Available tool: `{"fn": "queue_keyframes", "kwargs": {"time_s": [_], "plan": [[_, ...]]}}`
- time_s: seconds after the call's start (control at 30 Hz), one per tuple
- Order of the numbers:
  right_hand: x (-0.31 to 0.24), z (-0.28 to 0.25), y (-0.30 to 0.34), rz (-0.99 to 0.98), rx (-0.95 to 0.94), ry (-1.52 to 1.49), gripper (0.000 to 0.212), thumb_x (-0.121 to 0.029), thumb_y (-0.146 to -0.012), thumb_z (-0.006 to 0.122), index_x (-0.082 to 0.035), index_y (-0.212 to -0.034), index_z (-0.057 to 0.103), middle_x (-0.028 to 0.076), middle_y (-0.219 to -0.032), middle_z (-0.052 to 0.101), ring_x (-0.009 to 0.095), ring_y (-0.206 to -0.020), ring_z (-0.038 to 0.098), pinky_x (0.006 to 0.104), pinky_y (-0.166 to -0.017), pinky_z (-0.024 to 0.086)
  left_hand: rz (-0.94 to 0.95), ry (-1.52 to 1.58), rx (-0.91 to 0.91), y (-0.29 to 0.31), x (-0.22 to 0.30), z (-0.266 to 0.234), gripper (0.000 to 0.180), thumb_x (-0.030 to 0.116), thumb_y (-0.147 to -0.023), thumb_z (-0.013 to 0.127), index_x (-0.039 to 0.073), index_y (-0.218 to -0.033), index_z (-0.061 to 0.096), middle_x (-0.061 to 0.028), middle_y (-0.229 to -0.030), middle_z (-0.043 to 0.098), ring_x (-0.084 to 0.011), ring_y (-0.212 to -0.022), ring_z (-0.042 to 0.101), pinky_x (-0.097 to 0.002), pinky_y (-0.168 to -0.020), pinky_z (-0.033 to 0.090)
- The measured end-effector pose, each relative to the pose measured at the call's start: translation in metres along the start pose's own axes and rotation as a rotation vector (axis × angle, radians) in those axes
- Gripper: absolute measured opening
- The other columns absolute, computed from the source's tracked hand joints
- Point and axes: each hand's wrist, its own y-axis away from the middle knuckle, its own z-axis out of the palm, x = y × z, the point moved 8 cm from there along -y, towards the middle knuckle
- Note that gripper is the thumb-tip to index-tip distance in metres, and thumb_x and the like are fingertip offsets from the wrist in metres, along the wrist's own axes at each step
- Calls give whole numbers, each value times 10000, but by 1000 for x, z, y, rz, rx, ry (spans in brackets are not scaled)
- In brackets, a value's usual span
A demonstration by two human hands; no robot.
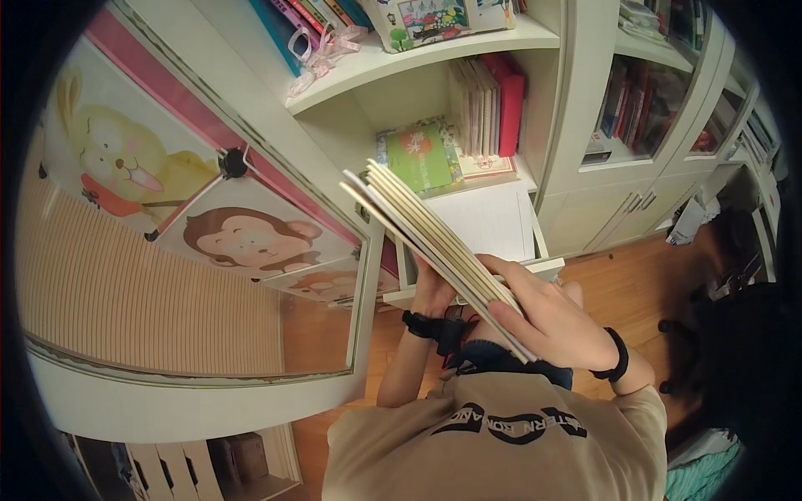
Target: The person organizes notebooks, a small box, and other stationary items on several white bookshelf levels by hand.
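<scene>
1. The person's right hand (547, 317) is clamped on a stack of thin books (443, 255), its thumb and fingers closed against the right side.
2. The left hand (434, 288) is up against the same stack from the left and partly behind it; its fingers are mostly hidden, so one cannot tell how tightly it is closed.
3. The hands are on opposite sides of the stack, with the books between them. The stack is tilted, its long edges up, one end reaching past both hands toward the far left and the other ending beside the right palm.
4. Just beyond the hands, a drawer (547, 266) stands pulled out, with white paper (489, 219) lying inside.
5. Farther beyond the hands, in an open shelf compartment, a green booklet (418, 157) lies flat; to its right, a row of books (476, 108) stands upright beside a red folder (510, 104).
6. Left of the hands is a glass door, through which a monkey panel (246, 238) and a rabbit panel (117, 142) show.
7. Well to the right of the hands stands a cabinet (576, 221) with glazed upper doors.
8. A black band (618, 355) circles the right wrist.
</scene>
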Motion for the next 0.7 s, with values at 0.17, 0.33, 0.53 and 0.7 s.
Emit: {"fn": "queue_keyframes", "kwargs": {"time_s": [0.17,0.33,0.53,0.7], "plan": [[-16,-11,6,-149,158,-164,543,-112,-918,582,-117,-1426,389,132,-1174,628,254,-901,655,312,-683,446,-153,-129,146,20,-32,-1,554,474,-962,521,77,-1342,451,-111,-1234,569,-299,-1146,568,-503,-959,512],[-11,-12,13,-138,216,-29,293,-74,-888,581,-105,-1178,564,70,-974,601,247,-766,598,301,-638,387,-179,-180,257,34,-37,-13,592,487,-955,525,83,-1374,417,-120,-1295,528,-303,-1193,531,-505,-991,482],[11,-16,19,-21,248,-39,301,-30,-852,607,-76,-1127,493,129,-1061,539,310,-685,608,404,-611,463,-200,-220,333,38,-43,-22,641,501,-947,531,90,-1413,375,-130,-1368,479,-307,-1249,486,-508,-1029,446],[18,-22,28,13,362,173,389,-41,-775,732,-98,-1054,466,79,-1048,476,290,-723,604,403,-568,437,-207,-319,434,47,-47,-39,684,513,-940,535,96,-1445,341,-138,-1428,438,-310,-1296,449,-510,-1061,416]]}}
